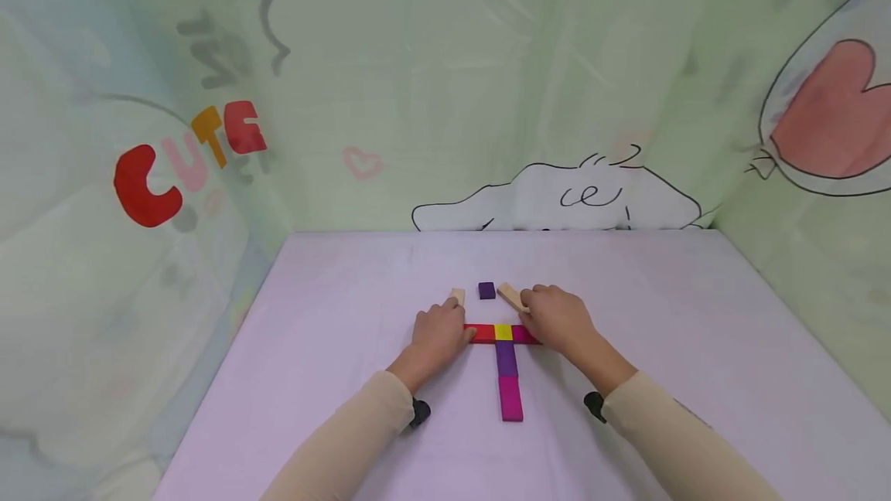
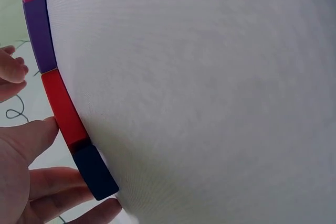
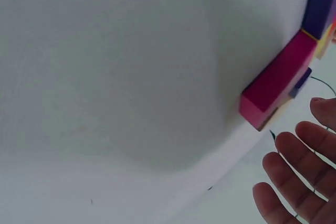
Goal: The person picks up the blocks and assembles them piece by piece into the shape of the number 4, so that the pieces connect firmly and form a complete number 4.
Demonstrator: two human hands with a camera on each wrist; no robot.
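Note:
In the head view my left hand [image 1: 440, 331] lies at the left end of a row of blocks. Its thumb touches a red block [image 2: 65, 108]; its extended fingers lie by a dark blue block [image 2: 96, 172] joined to that end. A yellow block [image 1: 503, 332] sits mid-row, with a magenta block [image 1: 525, 334] to its right. My right hand [image 1: 560, 319] hovers over that right end, fingers loosely extended beside a slanted plain wooden block [image 1: 511, 297]. Another wooden block [image 1: 457, 295] shows just beyond my left fingers. Each hand hides part of the row.
Below the yellow block, a purple block [image 1: 506, 359] and a longer magenta block [image 1: 511, 399] form a stem toward me. A small dark purple block [image 1: 486, 291] lies between the wooden blocks. A pale cloth covers the table [image 1: 334, 308]; printed curtains stand behind and at both sides.

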